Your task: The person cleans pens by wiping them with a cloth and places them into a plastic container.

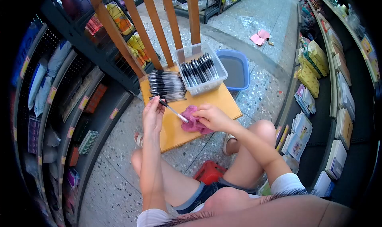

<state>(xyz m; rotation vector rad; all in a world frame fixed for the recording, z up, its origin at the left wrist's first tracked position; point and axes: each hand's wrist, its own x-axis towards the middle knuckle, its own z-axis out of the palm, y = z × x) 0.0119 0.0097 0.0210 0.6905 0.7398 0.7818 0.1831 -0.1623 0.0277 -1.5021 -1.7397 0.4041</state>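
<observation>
Between my two hands is a black-and-clear pen, held slantwise above the chair seat. My left hand pinches its dark upper end. My right hand grips a crumpled pink cloth, which touches the pen's lower end. Behind my left hand, a pile of similar pens lies side by side on the wooden seat. A clear plastic box with several more pens upright and leaning in it stands at the seat's back right.
A blue basin of greyish water sits on the floor beyond the chair. The chair's slatted back rises behind the pens. Stocked shelves line both sides. A red stool is under me, and pink paper lies on the floor.
</observation>
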